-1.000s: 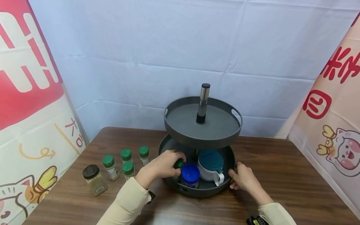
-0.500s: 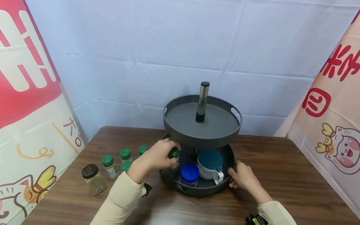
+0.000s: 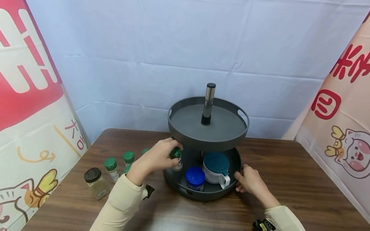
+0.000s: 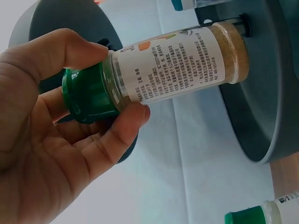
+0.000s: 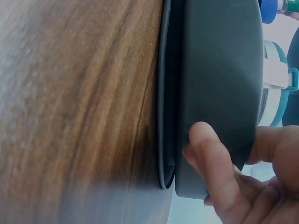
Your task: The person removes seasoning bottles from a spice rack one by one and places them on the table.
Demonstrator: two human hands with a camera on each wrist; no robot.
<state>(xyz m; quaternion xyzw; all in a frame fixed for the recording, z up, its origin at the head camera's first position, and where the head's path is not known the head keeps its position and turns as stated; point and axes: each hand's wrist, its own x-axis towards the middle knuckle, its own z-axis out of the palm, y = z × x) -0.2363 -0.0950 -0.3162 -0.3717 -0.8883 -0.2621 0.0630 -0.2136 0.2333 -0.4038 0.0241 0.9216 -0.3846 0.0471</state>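
Observation:
My left hand [image 3: 156,156] pinches a green-lidded spice jar [image 4: 173,65] by its lid and neck. The jar, filled with brown powder, is over the left part of the lower tray [image 3: 208,196] of a grey two-tier turntable rack; I cannot tell whether its base touches the tray. At the lower tray's right side, my right hand [image 3: 252,182] grips the rim, thumb over the edge and fingers against the outer wall [image 5: 219,84]. Inside that tray stand a blue-lidded jar [image 3: 195,177] and a white handled pot with a teal lid [image 3: 216,164].
The upper tray [image 3: 188,125] overhangs the lower one, with a metal post [image 3: 209,102] through its middle. On the table's left are a black-lidded jar [image 3: 96,183] and several green-lidded jars [image 3: 111,166], partly behind my left arm. A pale curtain [image 3: 130,89] hangs behind.
My left hand has raised the green-lidded spice jar from beside the blue-lidded jar and carried it left and farther back. My right hand has kept its grip on the rim.

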